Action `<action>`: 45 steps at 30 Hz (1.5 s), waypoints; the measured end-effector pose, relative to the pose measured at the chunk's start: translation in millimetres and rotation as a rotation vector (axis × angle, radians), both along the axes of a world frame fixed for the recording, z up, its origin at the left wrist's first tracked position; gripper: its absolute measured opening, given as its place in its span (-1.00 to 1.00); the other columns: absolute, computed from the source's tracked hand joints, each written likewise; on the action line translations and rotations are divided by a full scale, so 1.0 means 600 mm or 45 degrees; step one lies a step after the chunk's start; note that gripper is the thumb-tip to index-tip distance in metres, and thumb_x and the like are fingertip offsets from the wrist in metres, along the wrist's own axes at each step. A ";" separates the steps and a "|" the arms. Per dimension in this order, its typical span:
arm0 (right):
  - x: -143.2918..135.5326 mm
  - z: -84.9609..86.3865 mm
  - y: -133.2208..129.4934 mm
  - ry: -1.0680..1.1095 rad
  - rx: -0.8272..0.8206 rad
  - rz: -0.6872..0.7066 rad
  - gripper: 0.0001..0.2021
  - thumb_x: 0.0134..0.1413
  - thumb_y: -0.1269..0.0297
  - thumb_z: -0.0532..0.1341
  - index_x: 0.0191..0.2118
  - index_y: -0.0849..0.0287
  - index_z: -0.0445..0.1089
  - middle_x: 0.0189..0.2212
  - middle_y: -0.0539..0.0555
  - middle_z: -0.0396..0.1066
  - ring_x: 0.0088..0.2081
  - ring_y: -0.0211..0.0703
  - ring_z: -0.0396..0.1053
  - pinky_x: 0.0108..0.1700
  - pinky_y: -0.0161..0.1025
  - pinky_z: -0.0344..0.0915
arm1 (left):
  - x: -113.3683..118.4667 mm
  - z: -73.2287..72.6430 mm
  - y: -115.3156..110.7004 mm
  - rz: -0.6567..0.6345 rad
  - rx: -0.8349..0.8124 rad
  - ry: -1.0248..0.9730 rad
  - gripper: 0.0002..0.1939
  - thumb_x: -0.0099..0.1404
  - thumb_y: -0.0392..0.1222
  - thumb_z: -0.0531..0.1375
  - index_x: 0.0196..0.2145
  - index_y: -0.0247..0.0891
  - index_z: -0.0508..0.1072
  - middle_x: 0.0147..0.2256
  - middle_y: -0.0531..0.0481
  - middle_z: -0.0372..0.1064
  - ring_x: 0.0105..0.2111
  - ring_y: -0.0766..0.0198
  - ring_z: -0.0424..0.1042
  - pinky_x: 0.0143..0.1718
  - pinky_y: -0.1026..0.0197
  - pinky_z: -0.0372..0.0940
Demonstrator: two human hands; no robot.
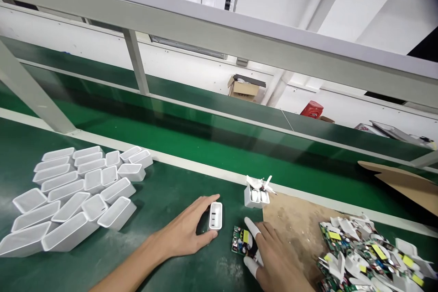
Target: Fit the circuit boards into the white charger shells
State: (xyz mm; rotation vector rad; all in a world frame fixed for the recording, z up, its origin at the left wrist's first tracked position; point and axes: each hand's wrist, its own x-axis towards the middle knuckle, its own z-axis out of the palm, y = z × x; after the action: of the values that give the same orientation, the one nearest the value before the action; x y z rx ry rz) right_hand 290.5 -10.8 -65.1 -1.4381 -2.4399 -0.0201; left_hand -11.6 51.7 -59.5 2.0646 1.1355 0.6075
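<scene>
My left hand [186,228] holds a small white plastic charger housing [215,221] between thumb and fingers, at its near and far ends. The housing's open side faces up, and dark slots show on its floor. White finger cots cover the thumb and index finger of my right hand [270,255]. Those fingers grip a green circuit board [239,239] with a yellow label, just right of the housing. My fingers and palm hide part of the board. Behind my right hand stand small white containers [253,198] with white pieces heaped in them.
Several rows of empty white housings [68,191] stand on the green table at left. At right lies a pile of circuit boards [372,255] with white parts, beside a brown cardboard sheet [290,219]. A green conveyor belt [178,141] runs behind, under a metal frame [205,13].
</scene>
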 end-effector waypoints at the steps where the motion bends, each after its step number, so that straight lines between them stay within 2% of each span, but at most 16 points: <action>1: 0.001 0.000 -0.001 0.007 -0.001 0.029 -0.27 -0.08 0.49 0.29 0.30 0.07 0.33 0.01 0.19 0.56 -0.03 0.23 0.54 -0.09 0.03 0.54 | 0.001 0.001 0.000 0.001 -0.013 0.007 -0.15 0.33 -0.15 0.34 0.49 0.02 0.13 0.38 -0.16 0.29 0.39 -0.15 0.27 0.34 -0.13 0.32; 4: 0.002 0.009 -0.007 0.114 0.019 0.048 -0.31 0.04 0.49 0.23 0.34 0.13 0.28 -0.04 0.19 0.58 -0.08 0.16 0.58 -0.10 0.02 0.59 | 0.003 0.009 0.000 -0.006 -0.028 -0.001 -0.14 0.34 -0.17 0.33 0.49 0.02 0.09 0.34 -0.18 0.32 0.32 -0.11 0.36 0.31 -0.13 0.35; 6: -0.001 0.026 -0.009 0.241 0.004 0.031 -0.35 0.14 0.46 0.21 0.37 0.11 0.23 0.03 0.20 0.55 -0.04 0.11 0.59 -0.08 -0.04 0.61 | 0.004 0.014 -0.001 -0.031 -0.002 -0.039 -0.10 0.31 -0.22 0.32 0.50 0.01 0.06 0.33 -0.18 0.33 0.29 -0.09 0.40 0.30 -0.13 0.35; 9: -0.010 0.062 -0.004 0.422 -0.058 0.035 -0.41 0.28 0.39 0.18 0.39 0.04 0.18 0.17 0.21 0.45 0.02 0.01 0.58 -0.03 -0.15 0.63 | 0.005 0.014 -0.001 -0.098 0.031 -0.078 0.02 0.24 -0.34 0.29 0.53 0.04 -0.05 0.39 -0.17 0.25 0.35 -0.12 0.30 0.37 -0.22 0.24; 13: -0.037 0.094 0.016 0.557 -0.123 0.064 -0.42 0.31 0.37 0.18 0.40 -0.07 0.16 0.21 0.16 0.40 -0.23 -0.15 0.59 -0.19 -0.25 0.64 | 0.013 -0.003 0.003 -0.050 0.072 -0.154 0.04 0.25 -0.38 0.25 0.53 0.07 -0.14 0.32 -0.13 0.31 0.25 -0.02 0.41 0.33 -0.13 0.29; 15: -0.054 0.089 0.027 0.619 -0.088 0.031 -0.44 0.35 0.37 0.17 0.40 -0.08 0.16 0.20 0.16 0.41 -0.27 -0.19 0.58 -0.20 -0.26 0.64 | 0.018 -0.011 0.005 0.079 0.121 -0.173 -0.04 0.29 -0.33 0.27 0.51 0.03 -0.08 0.19 -0.11 0.39 0.15 0.03 0.47 0.27 -0.07 0.36; 17: -0.068 0.071 0.035 0.674 0.015 -0.030 -0.47 0.39 0.35 0.16 0.41 -0.03 0.16 0.21 0.19 0.40 -0.10 -0.10 0.59 -0.06 -0.20 0.62 | 0.021 -0.013 0.006 0.215 0.124 -0.144 -0.12 0.31 -0.29 0.28 0.47 0.00 0.02 0.08 -0.09 0.41 0.04 0.05 0.51 0.18 -0.05 0.42; 19: -0.077 0.048 0.039 0.713 0.108 -0.075 -0.47 0.40 0.36 0.15 0.41 0.03 0.16 0.22 0.23 0.40 0.08 -0.02 0.55 0.04 -0.15 0.60 | 0.020 -0.007 0.006 0.287 0.074 -0.091 -0.11 0.27 -0.25 0.35 0.45 0.00 0.08 0.10 -0.09 0.38 -0.04 0.06 0.52 0.09 -0.03 0.47; 22: -0.079 0.028 0.038 0.737 0.206 -0.097 -0.46 0.39 0.39 0.16 0.42 0.09 0.16 0.19 0.26 0.42 0.13 0.01 0.52 0.09 -0.11 0.57 | 0.013 0.010 0.005 0.256 -0.043 -0.020 0.07 0.13 -0.20 0.47 0.47 0.03 0.05 0.24 -0.13 0.31 -0.14 0.09 0.52 -0.04 0.01 0.51; 23: -0.077 0.027 0.037 0.740 0.240 -0.098 -0.46 0.39 0.41 0.16 0.41 0.09 0.16 0.17 0.26 0.42 0.12 0.01 0.53 0.09 -0.10 0.57 | 0.012 0.016 0.005 0.222 -0.078 -0.001 0.06 0.13 -0.20 0.48 0.46 0.03 0.07 0.24 -0.13 0.33 -0.18 0.11 0.52 -0.08 0.02 0.51; 25: -0.075 0.033 0.032 0.730 0.290 -0.093 -0.45 0.38 0.42 0.17 0.42 0.09 0.15 0.17 0.26 0.43 0.13 0.03 0.52 0.09 -0.08 0.57 | 0.012 0.023 0.006 0.151 -0.117 0.020 -0.10 0.17 -0.20 0.45 0.40 0.02 0.21 0.14 -0.08 0.44 -0.23 0.12 0.52 -0.12 0.05 0.50; 28: -0.077 0.049 0.023 0.697 0.252 -0.011 -0.42 0.36 0.41 0.18 0.43 0.08 0.13 0.17 0.26 0.44 0.14 0.05 0.52 0.03 -0.11 0.60 | 0.019 0.022 0.005 0.088 -0.050 -0.024 -0.33 0.23 -0.28 0.38 0.27 -0.02 0.36 0.07 -0.05 0.48 -0.16 0.11 0.53 -0.08 0.10 0.49; 32: -0.090 0.059 0.018 0.646 0.307 0.104 -0.37 0.30 0.49 0.17 0.44 0.10 0.11 0.10 0.27 0.49 0.10 0.09 0.54 0.03 -0.03 0.59 | 0.027 0.010 0.001 0.071 0.181 -0.091 -0.35 0.26 -0.38 0.30 0.26 -0.05 0.33 0.18 -0.13 0.39 0.08 0.04 0.49 0.11 0.07 0.44; 35: -0.097 0.058 0.021 0.584 0.406 0.090 -0.39 0.27 0.52 0.17 0.40 0.17 0.16 0.03 0.28 0.53 0.03 0.12 0.56 -0.02 0.01 0.60 | 0.027 0.004 0.000 0.061 0.322 -0.108 -0.41 0.33 -0.34 0.30 0.26 -0.06 0.31 0.16 -0.15 0.38 0.12 0.02 0.47 0.15 0.05 0.44; 39: -0.097 0.043 0.022 0.504 0.399 0.072 -0.45 0.28 0.48 0.19 0.36 0.27 0.21 0.02 0.31 0.53 0.01 0.16 0.56 -0.05 0.02 0.60 | 0.027 0.003 0.001 0.038 0.382 -0.114 -0.41 0.35 -0.35 0.30 0.27 -0.07 0.28 0.13 -0.14 0.36 0.08 0.06 0.50 0.11 0.09 0.47; 45: -0.100 0.004 0.009 0.437 0.330 0.019 -0.37 0.25 0.48 0.14 0.42 0.28 0.13 0.10 0.35 0.48 0.12 0.32 0.48 0.01 0.18 0.56 | 0.029 -0.001 0.000 0.013 0.419 -0.081 -0.37 0.32 -0.40 0.32 0.27 -0.09 0.27 0.13 -0.15 0.35 0.09 0.06 0.48 0.12 0.10 0.45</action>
State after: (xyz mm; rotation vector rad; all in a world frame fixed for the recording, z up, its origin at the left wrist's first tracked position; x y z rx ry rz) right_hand 230.5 -5.1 -62.5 -1.1994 -2.0829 -0.0763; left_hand 6.0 51.9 -60.0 2.2952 1.0664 0.9094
